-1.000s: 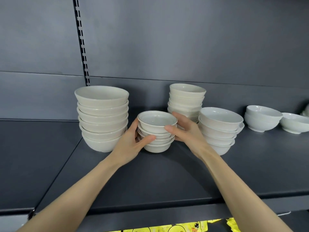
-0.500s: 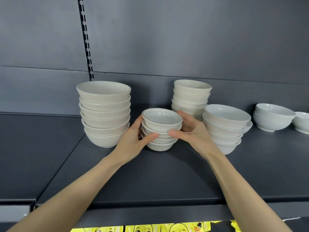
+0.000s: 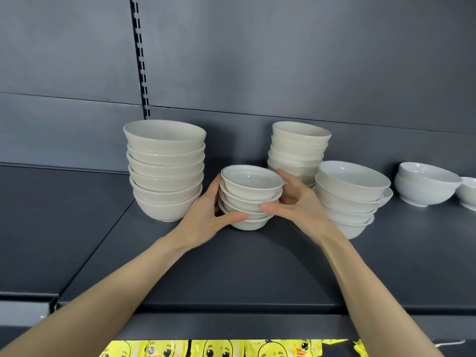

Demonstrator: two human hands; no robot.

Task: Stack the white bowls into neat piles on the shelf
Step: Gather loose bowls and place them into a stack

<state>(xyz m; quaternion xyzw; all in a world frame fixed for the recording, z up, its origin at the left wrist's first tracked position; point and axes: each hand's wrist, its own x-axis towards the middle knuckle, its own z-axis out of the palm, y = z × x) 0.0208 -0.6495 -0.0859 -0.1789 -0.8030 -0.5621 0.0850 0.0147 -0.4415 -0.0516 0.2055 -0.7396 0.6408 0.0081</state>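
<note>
Dark grey shelf [image 3: 257, 269]: low stack of small dark-rimmed white bowls [image 3: 251, 193].

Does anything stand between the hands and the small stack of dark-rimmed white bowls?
Nothing visible does. The left hand and right hand grip the small stack of dark-rimmed white ceramic bowls directly, one on each side; a taller cream bowl pile stands to its left.

Setting: a shop aisle. Evidence: a dark grey metal shelf [image 3: 231, 274] with flat back panels [image 3: 283, 60] of the same grey behind it. A slotted upright strip [image 3: 140, 55] runs up the panels above the shelf. Many matching white bowls [image 3: 252, 186] stand in piles on the shelf, like stock. Yellow duck-print packets [image 3: 211, 349] show in a row below the shelf's front edge.
</note>
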